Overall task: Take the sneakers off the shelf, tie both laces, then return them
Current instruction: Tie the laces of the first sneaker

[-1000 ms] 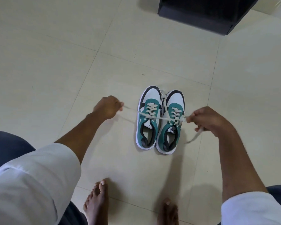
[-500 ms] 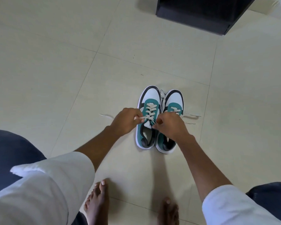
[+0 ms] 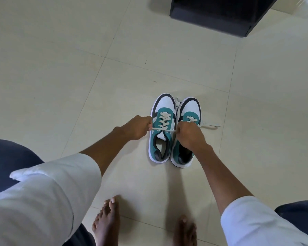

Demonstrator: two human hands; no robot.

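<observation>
While hands (image 3: 139, 127) pinch flat lace (image 3: 163, 129).

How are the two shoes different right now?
The left shoe has both hands on its lace, pulled tight across it; the right shoe has a loose lace end lying on the floor. The left shoe's laces show fully; the right hand covers most of the right shoe's. Both are teal, white and black, side by side.

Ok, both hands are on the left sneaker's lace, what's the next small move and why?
Probably form the first loop. The left hand and right hand hold the lace taut across the left sneaker with no bow visible; the right sneaker lace trails loose on the floor.
</observation>
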